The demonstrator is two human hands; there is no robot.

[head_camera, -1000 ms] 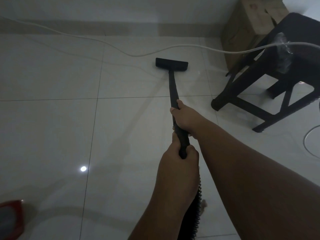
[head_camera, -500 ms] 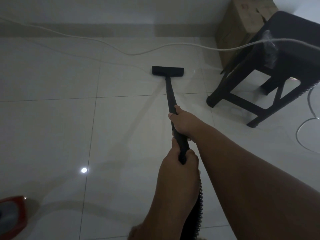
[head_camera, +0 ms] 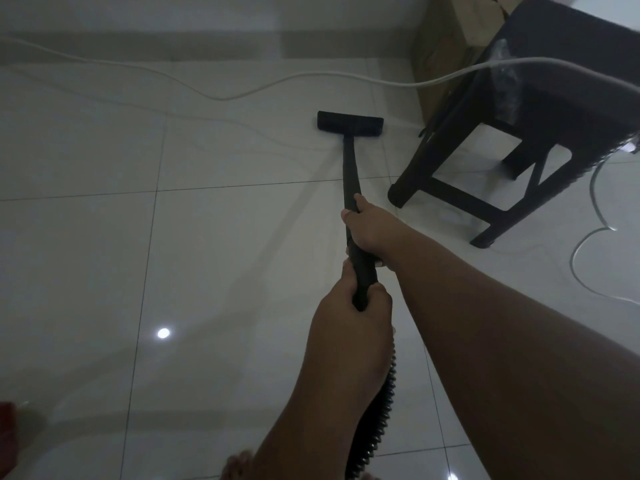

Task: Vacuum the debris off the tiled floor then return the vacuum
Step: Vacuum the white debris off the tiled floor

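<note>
The black vacuum wand [head_camera: 349, 171] slants away from me across the white tiled floor [head_camera: 225, 254]. Its flat black nozzle head [head_camera: 349, 123] rests on a tile just left of the dark stool. My right hand [head_camera: 369, 233] is wrapped around the wand halfway up. My left hand [head_camera: 349, 320] grips the wand's near end, where the ribbed black hose [head_camera: 381, 410] drops away under my forearm. At the lower left edge a sliver of the red vacuum body [head_camera: 5, 431] shows. No debris is discernible in the dim light.
A dark stool [head_camera: 540, 109] stands at the right with a cardboard box [head_camera: 446, 46] behind it against the wall. A white cable [head_camera: 242, 93] runs across the floor and up over the stool, and another loop [head_camera: 581, 251] lies at the right. My bare toes [head_camera: 239, 464] show at the bottom.
The nozzle head came back toward me, then slid forward and right, closer to the stool. Both hands kept their grip on the wand. The red vacuum body has nearly left view.
</note>
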